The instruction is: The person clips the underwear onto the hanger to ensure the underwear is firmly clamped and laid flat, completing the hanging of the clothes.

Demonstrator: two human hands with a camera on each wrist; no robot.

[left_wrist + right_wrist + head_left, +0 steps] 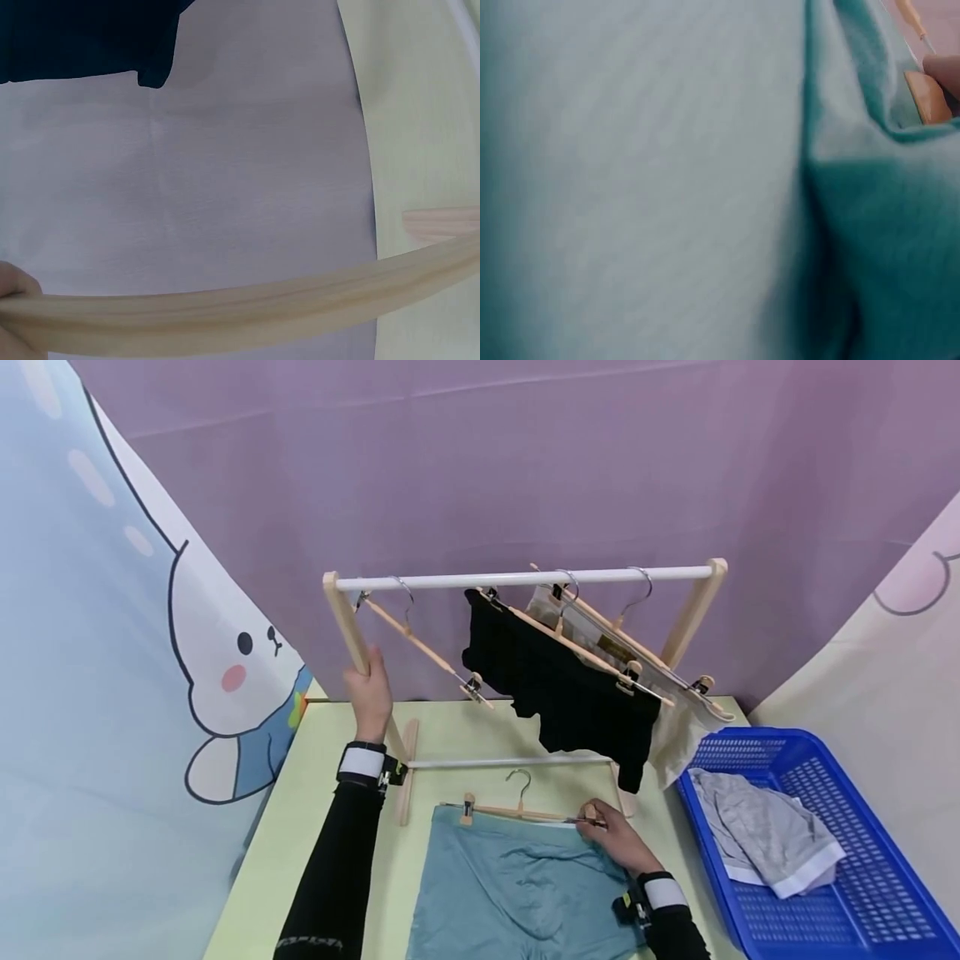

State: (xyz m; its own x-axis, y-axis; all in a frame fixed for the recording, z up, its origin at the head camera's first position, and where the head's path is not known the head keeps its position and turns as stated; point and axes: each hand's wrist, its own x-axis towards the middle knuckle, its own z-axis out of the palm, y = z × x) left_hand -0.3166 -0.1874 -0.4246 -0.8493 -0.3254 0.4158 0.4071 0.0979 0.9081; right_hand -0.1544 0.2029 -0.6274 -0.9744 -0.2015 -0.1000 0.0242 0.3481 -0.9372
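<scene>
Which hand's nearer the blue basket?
Right hand, pinching a hanger clip just left of the blue basket. Left hand is farther off, gripping the rack's left upright.

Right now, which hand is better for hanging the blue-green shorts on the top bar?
Probably the right hand: it pinches a wooden clip on the hanger at the shorts' waistband. The left hand grips the rack's side post, so it seems better for steadying.

Rack (693, 614): largely smooth wood. In front of it: shorts (517, 893), matt cloth; hanger hook (528, 785), shiny metal. Right of it: basket (825, 785), plastic.
</scene>
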